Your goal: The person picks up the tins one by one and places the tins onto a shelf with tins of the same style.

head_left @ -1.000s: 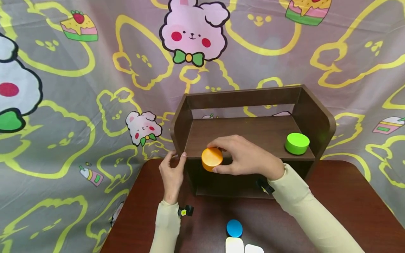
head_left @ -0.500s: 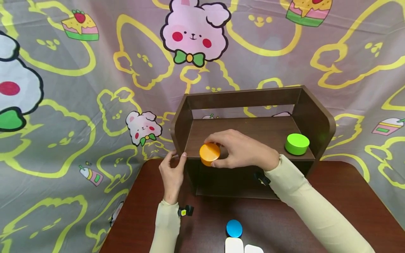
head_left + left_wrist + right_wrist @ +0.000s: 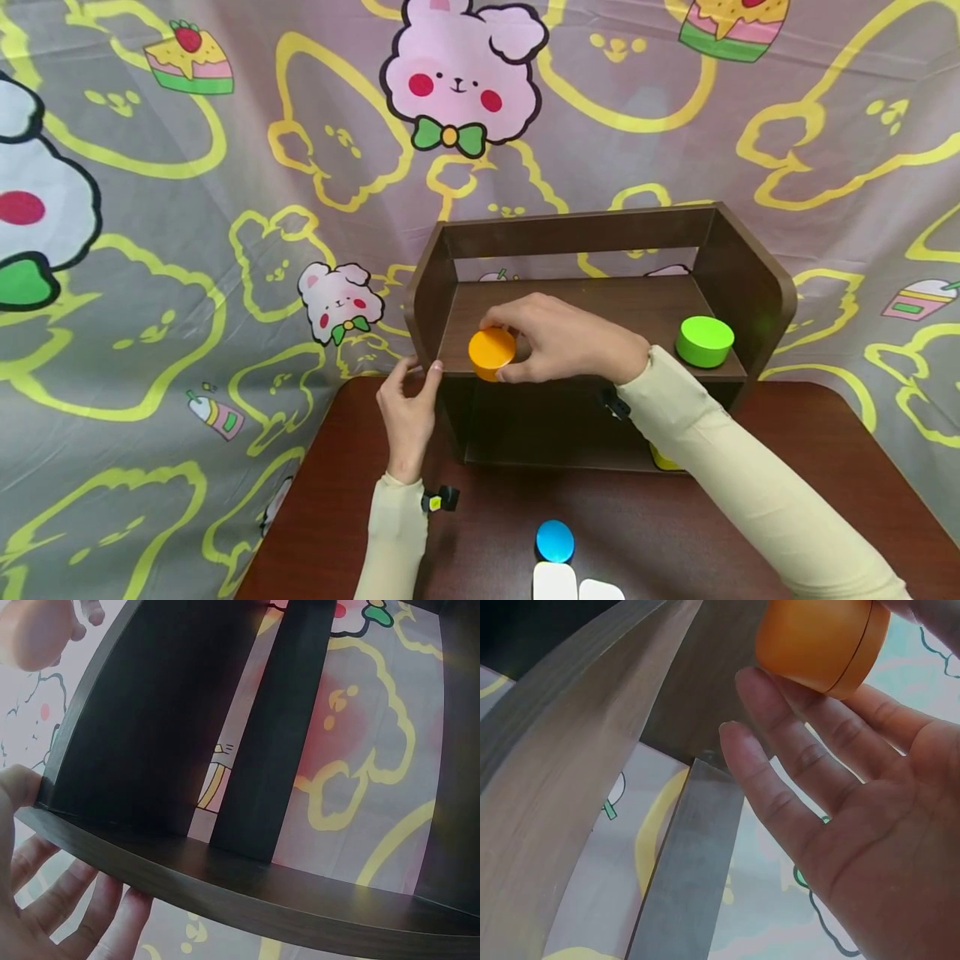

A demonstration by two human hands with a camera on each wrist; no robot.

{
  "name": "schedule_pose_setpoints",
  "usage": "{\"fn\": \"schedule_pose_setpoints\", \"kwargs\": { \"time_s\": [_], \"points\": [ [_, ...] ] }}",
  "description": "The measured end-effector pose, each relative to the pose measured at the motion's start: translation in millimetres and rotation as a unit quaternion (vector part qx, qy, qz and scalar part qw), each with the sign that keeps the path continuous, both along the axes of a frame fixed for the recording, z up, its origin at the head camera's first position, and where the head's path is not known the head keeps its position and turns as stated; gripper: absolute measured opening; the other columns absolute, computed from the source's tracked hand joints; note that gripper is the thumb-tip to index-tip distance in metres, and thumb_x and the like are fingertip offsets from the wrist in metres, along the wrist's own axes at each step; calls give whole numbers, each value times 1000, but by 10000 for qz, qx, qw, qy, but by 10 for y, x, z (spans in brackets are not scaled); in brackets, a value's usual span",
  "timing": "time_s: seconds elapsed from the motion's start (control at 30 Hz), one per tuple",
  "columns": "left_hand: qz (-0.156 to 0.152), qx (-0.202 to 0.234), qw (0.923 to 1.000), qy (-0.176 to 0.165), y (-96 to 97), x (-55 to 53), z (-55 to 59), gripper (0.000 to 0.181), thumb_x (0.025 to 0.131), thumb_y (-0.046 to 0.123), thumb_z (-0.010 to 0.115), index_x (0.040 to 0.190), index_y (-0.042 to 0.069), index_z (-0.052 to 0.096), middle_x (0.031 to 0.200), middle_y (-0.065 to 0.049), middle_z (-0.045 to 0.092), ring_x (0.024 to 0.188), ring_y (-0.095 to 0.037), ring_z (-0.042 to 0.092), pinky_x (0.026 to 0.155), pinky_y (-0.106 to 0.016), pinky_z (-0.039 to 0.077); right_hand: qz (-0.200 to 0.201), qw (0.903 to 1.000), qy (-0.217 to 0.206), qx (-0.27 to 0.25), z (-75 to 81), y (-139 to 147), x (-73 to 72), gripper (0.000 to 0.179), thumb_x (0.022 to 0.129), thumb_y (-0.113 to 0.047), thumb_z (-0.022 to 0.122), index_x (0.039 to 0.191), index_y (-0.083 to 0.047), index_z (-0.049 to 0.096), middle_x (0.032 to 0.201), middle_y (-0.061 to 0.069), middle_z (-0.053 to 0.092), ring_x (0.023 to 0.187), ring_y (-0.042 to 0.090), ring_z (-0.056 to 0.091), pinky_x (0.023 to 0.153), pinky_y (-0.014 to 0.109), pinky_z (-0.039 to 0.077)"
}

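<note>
My right hand [image 3: 573, 340] pinches an orange round lidded container [image 3: 492, 350] between thumb and fingers, over the front left edge of the upper board of a dark brown wooden shelf [image 3: 577, 312]. In the right wrist view a lid seam runs round the orange container [image 3: 821, 641], and two of the fingers stand away from it. My left hand [image 3: 408, 417] holds the shelf's left front corner; the left wrist view shows the thumb on one side of its side panel [image 3: 187, 889] and the fingers on the other. A green round container [image 3: 705, 342] stands at the upper board's right end.
A blue round container [image 3: 555, 542] and two white rounded pieces [image 3: 555, 581] sit on the reddish-brown table [image 3: 480, 517] in front of the shelf. Something yellow [image 3: 666, 457] shows in the lower compartment, partly behind the right sleeve. A patterned cloth [image 3: 300, 167] hangs behind.
My right hand has risen slightly and moved a little left with the orange container, toward the upper board. The yellow thing below has come into sight. The left hand stays put.
</note>
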State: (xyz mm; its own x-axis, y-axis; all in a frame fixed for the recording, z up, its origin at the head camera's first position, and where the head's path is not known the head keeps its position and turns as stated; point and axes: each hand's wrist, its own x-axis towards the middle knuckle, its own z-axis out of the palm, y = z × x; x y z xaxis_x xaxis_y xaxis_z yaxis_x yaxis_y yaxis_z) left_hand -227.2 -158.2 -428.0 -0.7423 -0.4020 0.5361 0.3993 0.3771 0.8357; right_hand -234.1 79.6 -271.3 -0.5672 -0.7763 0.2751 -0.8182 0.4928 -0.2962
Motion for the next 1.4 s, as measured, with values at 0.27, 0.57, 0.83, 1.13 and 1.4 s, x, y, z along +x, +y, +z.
{"fn": "schedule_pose_setpoints", "kwargs": {
  "time_s": [0.27, 0.57, 0.83, 1.13, 1.4],
  "points": [
    [17, -25, 9999, -97, 14, 9, 15, 21, 90, 12, 81, 104, -2, 75, 94, -25, 75, 91, -39, 68, 85, -28, 48, -211, 9978, -624, -29, 30, -62, -42, 42, 82, -25, 82, 120, -14, 68, 104, -5, 71, 87, 17, 68, 81, 30, 58],
    [-47, -67, 10000, 7, -6, 11, -5, 21, 90, 18, 83, 103, 3, 77, 93, -18, 77, 89, -31, 69, 87, -39, 53, -156, 9982, -540, 189, 47, -117, -148, 41, 82, -23, 81, 119, -12, 68, 100, -4, 72, 82, 14, 65, 80, 31, 56],
    [-54, 21, 10000, 70, -5, 17, -7, 22, 88, 15, 83, 104, 1, 76, 93, -22, 77, 89, -35, 70, 86, -54, 53, -18, 9989, -271, 383, 58, -198, -255, 36, 81, -22, 81, 113, -10, 68, 93, -1, 70, 78, 15, 60, 75, 32, 52],
    [-96, -138, 9999, 4, -20, 23, -28, 23, 91, 23, 81, 103, 4, 76, 90, -15, 77, 86, -28, 70, 83, -43, 55, -96, 9973, -359, 634, 101, -282, -334, 39, 83, -26, 79, 116, -9, 69, 99, 2, 73, 80, 17, 63, 79, 34, 55],
    [-101, -203, 9997, -1, -32, 12, -13, 20, 91, 22, 81, 102, 6, 76, 91, -13, 77, 87, -23, 68, 82, -30, 52, -377, 9936, -584, 892, 142, -390, -396, 38, 85, -29, 80, 117, -12, 70, 103, 1, 72, 88, 20, 62, 85, 36, 54]
  ]
}}
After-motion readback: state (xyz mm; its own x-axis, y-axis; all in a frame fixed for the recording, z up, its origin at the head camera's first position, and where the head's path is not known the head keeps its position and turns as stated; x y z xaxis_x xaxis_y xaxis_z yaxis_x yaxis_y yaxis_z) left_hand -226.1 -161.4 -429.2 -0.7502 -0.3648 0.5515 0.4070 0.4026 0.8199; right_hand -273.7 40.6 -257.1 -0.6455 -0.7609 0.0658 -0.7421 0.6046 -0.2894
